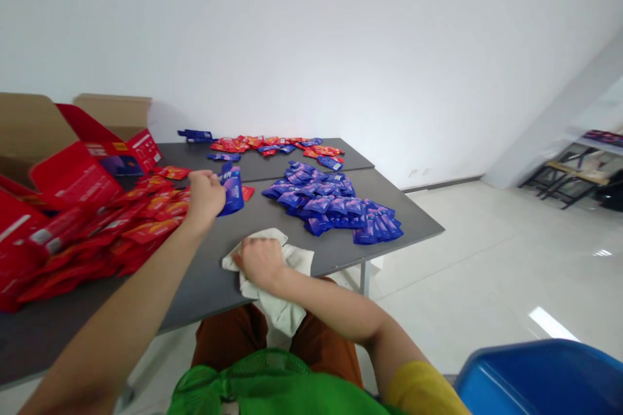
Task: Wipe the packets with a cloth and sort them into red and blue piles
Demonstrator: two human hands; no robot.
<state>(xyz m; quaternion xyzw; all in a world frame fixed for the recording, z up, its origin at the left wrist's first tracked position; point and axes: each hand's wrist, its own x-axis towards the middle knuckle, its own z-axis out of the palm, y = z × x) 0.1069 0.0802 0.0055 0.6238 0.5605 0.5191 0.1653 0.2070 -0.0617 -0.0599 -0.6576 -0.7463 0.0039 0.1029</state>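
My left hand [207,198] is closed on a blue pouch [232,191], held up over the table beside the heap of red pouches [141,220]. Under my right hand [263,260] a pale cream cloth [298,260] lies bunched on the table's front edge, and part of it hangs down over my lap. The fingers of that hand are curled into the cloth. A pile of overlapping blue pouches [326,198] spreads across the table to the right of both hands.
Open red cartons [73,178] stand at the left. Along the back of the dark table [389,207] lies a row of mixed red and blue pouches [272,144]. A blue bin [535,376] is at the lower right. Farther right stand stools [567,172].
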